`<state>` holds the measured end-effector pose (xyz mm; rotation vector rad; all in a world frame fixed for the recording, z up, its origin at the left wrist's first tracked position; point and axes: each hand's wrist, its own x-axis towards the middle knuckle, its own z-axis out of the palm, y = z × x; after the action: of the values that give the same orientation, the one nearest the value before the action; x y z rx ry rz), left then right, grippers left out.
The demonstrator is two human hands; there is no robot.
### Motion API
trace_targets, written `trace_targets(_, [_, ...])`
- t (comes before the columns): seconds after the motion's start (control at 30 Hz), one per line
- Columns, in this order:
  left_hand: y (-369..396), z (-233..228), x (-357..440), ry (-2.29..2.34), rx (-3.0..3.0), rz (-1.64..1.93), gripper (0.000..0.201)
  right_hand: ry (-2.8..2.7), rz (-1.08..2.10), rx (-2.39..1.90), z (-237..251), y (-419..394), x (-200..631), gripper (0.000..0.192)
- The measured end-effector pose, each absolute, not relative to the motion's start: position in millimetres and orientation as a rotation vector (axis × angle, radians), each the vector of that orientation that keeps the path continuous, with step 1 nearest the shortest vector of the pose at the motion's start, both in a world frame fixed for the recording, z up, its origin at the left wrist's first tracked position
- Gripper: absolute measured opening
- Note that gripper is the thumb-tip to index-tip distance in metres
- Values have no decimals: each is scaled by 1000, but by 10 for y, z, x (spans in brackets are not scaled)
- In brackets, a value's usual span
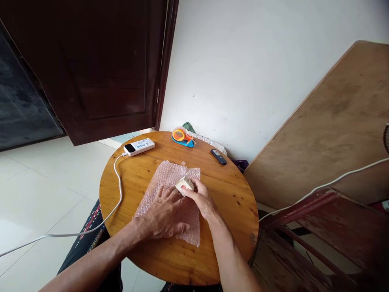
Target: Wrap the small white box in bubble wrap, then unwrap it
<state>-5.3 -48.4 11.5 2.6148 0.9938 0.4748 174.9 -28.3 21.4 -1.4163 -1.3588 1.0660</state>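
Note:
A sheet of pinkish, see-through bubble wrap (190, 233) lies on a round wooden table (234, 202). My left hand (167, 213) rests flat on the sheet with its fingers spread. Between the thumb and fingers of my right hand (200, 198) is a small cream-coloured box (184, 184) with a red mark on one side. The box is tilted above the wrap, close to my left fingertips. Part of the sheet is hidden under my left hand and forearm.
At the table's far edge stands an orange and blue tape dispenser (182, 136). A dark utility knife or similar handheld item (219, 157) lies to its right. A white power bank (139, 147) trails a white cable (120, 182) over the left edge. A wooden chair (304, 227) stands at right.

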Motion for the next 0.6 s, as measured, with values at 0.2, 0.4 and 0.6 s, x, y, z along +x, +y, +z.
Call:
trace_targets(0.2, [-483, -8, -442, 1269, 2531, 622, 62, -1433, 1053, -1423, 182, -301, 1851, 39])
trace_targets(0.4, [-504, -60, -455, 1235, 2538, 667, 79, -1761, 895, -1462, 174, -437, 1778, 46])
trace_targets(0.6, [-517, -82, -466, 1210, 2553, 696, 83, -1875, 772, -1477, 152, -510, 1774, 50])
